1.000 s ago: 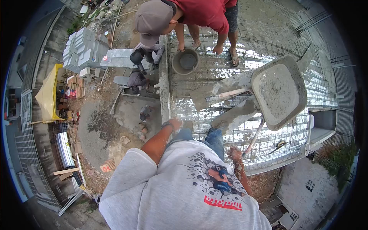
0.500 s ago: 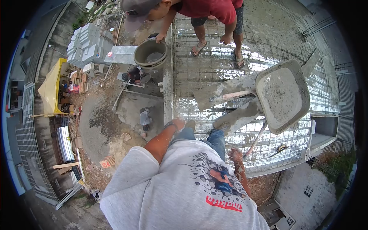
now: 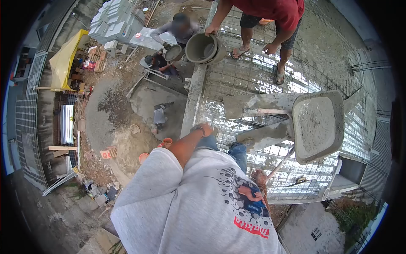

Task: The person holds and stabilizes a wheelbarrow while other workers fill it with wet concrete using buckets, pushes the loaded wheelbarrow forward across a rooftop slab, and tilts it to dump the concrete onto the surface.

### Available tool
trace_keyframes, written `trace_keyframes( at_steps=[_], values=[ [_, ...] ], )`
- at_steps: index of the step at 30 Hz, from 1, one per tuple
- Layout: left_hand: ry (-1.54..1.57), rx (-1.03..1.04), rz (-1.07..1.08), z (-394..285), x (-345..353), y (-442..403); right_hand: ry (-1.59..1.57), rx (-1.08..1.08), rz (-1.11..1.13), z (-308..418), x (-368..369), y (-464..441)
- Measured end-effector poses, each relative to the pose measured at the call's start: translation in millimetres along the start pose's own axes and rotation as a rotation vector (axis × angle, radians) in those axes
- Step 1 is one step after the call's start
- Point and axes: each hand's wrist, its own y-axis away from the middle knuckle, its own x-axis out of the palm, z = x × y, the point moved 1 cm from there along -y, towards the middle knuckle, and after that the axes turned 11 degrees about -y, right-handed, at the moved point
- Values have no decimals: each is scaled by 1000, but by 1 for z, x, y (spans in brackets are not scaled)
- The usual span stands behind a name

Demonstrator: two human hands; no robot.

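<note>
My left hand hangs in front of my left leg, by the concrete beam, its fingers loosely apart and holding nothing visible. My right hand is low beside my hip, close to the end of a wheelbarrow handle. Its fingers look loose, and I see no grip on the handle. The wheelbarrow stands ahead to the right, wet grey concrete in its tray. Across from me, a co-worker in a red shirt holds a dark bucket by its rim at the beam.
Steel mesh and cement-smeared planks cover the deck. Beyond its left edge, several people are on the ground below; one raises a bucket. A sand pile, stacked pale blocks and a yellow tarp lie below.
My view has shifted left. The co-worker's bucket has moved right, onto the beam. A person below now shows with another bucket lifted beside it. My hands stay about where they were.
</note>
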Motion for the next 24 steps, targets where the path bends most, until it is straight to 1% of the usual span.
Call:
trace_keyframes(
  at_steps=[1,3,4,6,7,8,10,11,12,13,15,16,19,20,23,24],
  values=[
    [12,6,-7,-2,4,-1,31,-6,-25,-1,-3,-2],
    [42,5,-27,-4,10,-2,39,-81,67,-3,-13,-5],
    [39,9,-18,-5,11,0,193,-218,161,-12,-29,-22],
    [32,25,3,-10,9,6,344,-357,252,-17,-45,-37],
    [-9,54,28,-13,2,16,343,-360,244,-16,-46,-37],
    [-50,84,54,-18,-11,31,344,-350,228,-13,-45,-37],
    [-135,115,84,-20,-11,33,347,-316,187,-3,-38,-29],
    [-180,117,89,-21,-10,33,276,-229,149,5,-33,-22],
    [-140,94,81,-20,-4,25,201,-146,105,15,-27,-14],
    [-99,71,73,-19,4,15,266,-157,107,18,-25,-15],
    [151,-28,36,-13,19,0,389,-175,103,22,-26,-15],
    [142,-7,9,-14,14,8,306,-172,56,35,-9,8],
    [158,-1,-69,-11,28,-2,250,-69,17,47,3,16],
    [188,-18,-13,-11,31,-5,270,-63,31,50,6,17],
    [255,-32,49,-7,18,15,330,-81,46,56,11,17],
    [253,-51,1,-3,35,3,327,-65,55,58,13,15]
  ],
)
